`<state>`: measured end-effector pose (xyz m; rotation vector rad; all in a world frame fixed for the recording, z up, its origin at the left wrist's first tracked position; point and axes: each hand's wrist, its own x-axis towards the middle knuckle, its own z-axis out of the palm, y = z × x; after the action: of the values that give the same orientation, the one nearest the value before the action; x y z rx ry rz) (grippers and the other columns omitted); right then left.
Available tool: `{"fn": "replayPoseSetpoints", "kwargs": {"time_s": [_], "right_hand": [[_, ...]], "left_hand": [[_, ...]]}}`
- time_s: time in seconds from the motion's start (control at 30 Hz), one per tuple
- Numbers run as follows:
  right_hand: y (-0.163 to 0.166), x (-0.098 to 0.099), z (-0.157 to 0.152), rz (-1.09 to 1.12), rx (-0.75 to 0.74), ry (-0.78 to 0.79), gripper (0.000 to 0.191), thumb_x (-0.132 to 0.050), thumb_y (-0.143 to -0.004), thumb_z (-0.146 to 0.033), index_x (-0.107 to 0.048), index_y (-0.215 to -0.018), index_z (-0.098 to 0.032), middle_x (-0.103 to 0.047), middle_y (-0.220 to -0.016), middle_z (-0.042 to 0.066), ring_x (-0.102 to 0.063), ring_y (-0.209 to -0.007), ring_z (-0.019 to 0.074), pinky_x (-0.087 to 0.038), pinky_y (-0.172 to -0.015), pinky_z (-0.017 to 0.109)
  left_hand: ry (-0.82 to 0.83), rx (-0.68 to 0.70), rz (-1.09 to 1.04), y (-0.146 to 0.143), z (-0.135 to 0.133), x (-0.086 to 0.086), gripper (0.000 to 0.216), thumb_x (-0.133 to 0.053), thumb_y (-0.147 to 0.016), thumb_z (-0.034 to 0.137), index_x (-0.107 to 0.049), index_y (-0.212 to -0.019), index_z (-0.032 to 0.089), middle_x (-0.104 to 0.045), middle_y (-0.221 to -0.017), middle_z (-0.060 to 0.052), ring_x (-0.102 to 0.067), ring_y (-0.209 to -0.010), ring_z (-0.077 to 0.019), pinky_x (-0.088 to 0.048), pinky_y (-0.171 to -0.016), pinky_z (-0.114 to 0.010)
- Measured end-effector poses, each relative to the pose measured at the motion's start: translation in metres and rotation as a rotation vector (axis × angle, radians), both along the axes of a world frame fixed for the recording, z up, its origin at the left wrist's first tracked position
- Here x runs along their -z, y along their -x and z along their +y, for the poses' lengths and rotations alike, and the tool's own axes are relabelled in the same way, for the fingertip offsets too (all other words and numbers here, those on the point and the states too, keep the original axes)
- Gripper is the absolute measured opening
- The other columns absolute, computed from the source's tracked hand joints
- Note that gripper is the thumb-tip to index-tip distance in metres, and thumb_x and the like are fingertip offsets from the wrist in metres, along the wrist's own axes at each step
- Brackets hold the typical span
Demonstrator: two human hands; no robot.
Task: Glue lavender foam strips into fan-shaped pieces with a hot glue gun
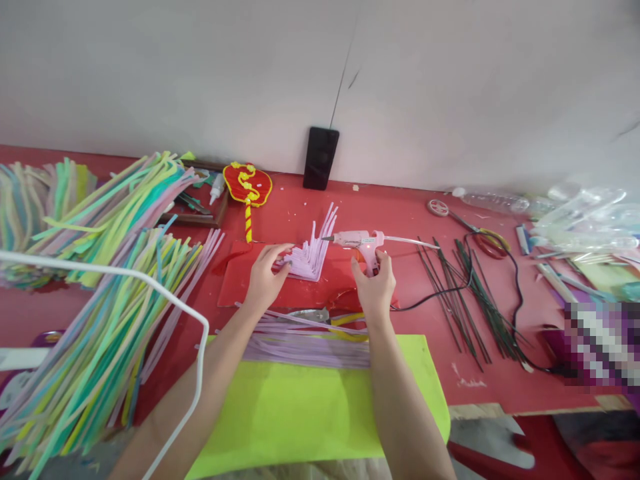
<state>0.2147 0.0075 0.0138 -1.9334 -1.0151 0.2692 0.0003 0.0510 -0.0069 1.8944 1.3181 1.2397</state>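
Observation:
My left hand [269,277] has its thumb and fingers around the left end of a piece of lilac pipe cleaners [305,262]. Bent strands in that piece nest inside one another in V shapes, with ends sticking up at the right. In my right hand [375,283] is a pink glue gun [356,239], held by its handle. Its nozzle points left, close to the upright lilac ends; whether it touches them I cannot tell. A clear glue stick [407,241] protrudes from its back. Beneath lies a red board [237,283].
Loose lilac pipe cleaners [305,350] and pliers [310,315] lie nearest me, by a lime-green sheet [300,413]. Multicoloured pipe cleaners [110,320] pile up left. A red-yellow fan shape [247,185], phone [321,159], scissors [465,223], green stems [487,300] and black cord [520,287] surround the work.

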Motion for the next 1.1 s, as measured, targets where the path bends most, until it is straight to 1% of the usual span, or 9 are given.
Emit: {"fn": "replayPoseSetpoints", "kwargs": {"time_s": [0.17, 0.27, 0.4, 0.5, 0.73, 0.83, 0.97, 1.1], "right_hand": [[-0.001, 0.002, 0.000, 0.013, -0.013, -0.005, 0.053, -0.061, -0.068, -0.050, -0.056, -0.110, -0.018, -0.062, -0.092, 0.004, -0.047, -0.059, 0.0115, -0.043, -0.066, 0.028], [-0.001, 0.002, 0.000, 0.003, -0.019, -0.012, 0.053, -0.061, -0.068, -0.050, -0.055, -0.111, -0.018, -0.062, -0.091, 0.004, -0.047, -0.059, 0.0116, -0.043, -0.066, 0.028], [-0.002, 0.003, 0.000, -0.006, -0.015, 0.000, 0.055, -0.061, -0.069, -0.050, -0.055, -0.112, -0.018, -0.062, -0.092, 0.004, -0.047, -0.059, 0.0112, -0.043, -0.066, 0.028], [-0.002, 0.003, 0.000, -0.001, -0.009, 0.002, 0.055, -0.061, -0.069, -0.050, -0.055, -0.113, -0.017, -0.062, -0.093, 0.005, -0.048, -0.060, 0.0115, -0.044, -0.066, 0.028], [-0.002, 0.003, 0.000, -0.008, -0.008, -0.002, 0.055, -0.061, -0.069, -0.050, -0.056, -0.112, -0.017, -0.062, -0.092, 0.004, -0.047, -0.059, 0.0111, -0.044, -0.066, 0.028], [-0.002, 0.002, 0.000, 0.003, -0.012, 0.007, 0.054, -0.062, -0.068, -0.050, -0.056, -0.111, -0.017, -0.062, -0.090, 0.003, -0.047, -0.058, 0.0110, -0.044, -0.066, 0.028], [-0.001, 0.001, -0.001, 0.000, -0.015, 0.010, 0.052, -0.062, -0.068, -0.050, -0.056, -0.110, -0.019, -0.063, -0.088, 0.003, -0.048, -0.059, 0.0119, -0.043, -0.066, 0.028], [0.000, 0.001, 0.000, 0.002, -0.018, 0.006, 0.053, -0.061, -0.068, -0.050, -0.056, -0.111, -0.018, -0.063, -0.093, 0.004, -0.047, -0.059, 0.0115, -0.043, -0.067, 0.029]], "left_hand": [[0.073, -0.070, -0.104, 0.004, 0.005, 0.001, 0.039, -0.055, -0.074, 0.008, -0.061, -0.109, 0.023, -0.063, -0.105, -0.004, -0.061, -0.097, -0.0166, -0.050, -0.090, -0.034], [0.116, -0.117, -0.170, 0.007, 0.007, 0.003, 0.038, -0.057, -0.073, 0.011, -0.061, -0.109, 0.023, -0.064, -0.104, -0.004, -0.061, -0.096, -0.0171, -0.049, -0.089, -0.033], [0.132, -0.193, -0.201, 0.011, 0.010, 0.006, 0.036, -0.057, -0.073, 0.013, -0.061, -0.108, 0.022, -0.065, -0.103, -0.004, -0.062, -0.094, -0.0172, -0.048, -0.089, -0.033], [0.143, -0.221, -0.202, 0.012, 0.010, 0.007, 0.035, -0.057, -0.073, 0.013, -0.061, -0.107, 0.022, -0.065, -0.103, -0.004, -0.062, -0.096, -0.0175, -0.048, -0.089, -0.033], [0.152, -0.142, -0.150, 0.005, 0.006, 0.003, 0.035, -0.056, -0.072, 0.011, -0.061, -0.106, 0.021, -0.064, -0.107, -0.004, -0.062, -0.094, -0.0158, -0.050, -0.087, -0.032], [0.167, -0.099, -0.111, 0.004, 0.005, 0.004, 0.036, -0.057, -0.073, 0.011, -0.060, -0.107, 0.021, -0.064, -0.109, -0.005, -0.063, -0.090, -0.0152, -0.051, -0.087, -0.033], [0.145, -0.084, -0.041, 0.005, 0.006, 0.008, 0.035, -0.057, -0.074, 0.011, -0.060, -0.107, 0.021, -0.063, -0.109, -0.006, -0.063, -0.087, -0.0152, -0.052, -0.086, -0.034], [0.056, -0.075, 0.044, 0.005, 0.006, 0.009, 0.034, -0.056, -0.075, 0.009, -0.060, -0.107, 0.020, -0.061, -0.107, -0.006, -0.061, -0.098, -0.0180, -0.049, -0.092, -0.037]]}}
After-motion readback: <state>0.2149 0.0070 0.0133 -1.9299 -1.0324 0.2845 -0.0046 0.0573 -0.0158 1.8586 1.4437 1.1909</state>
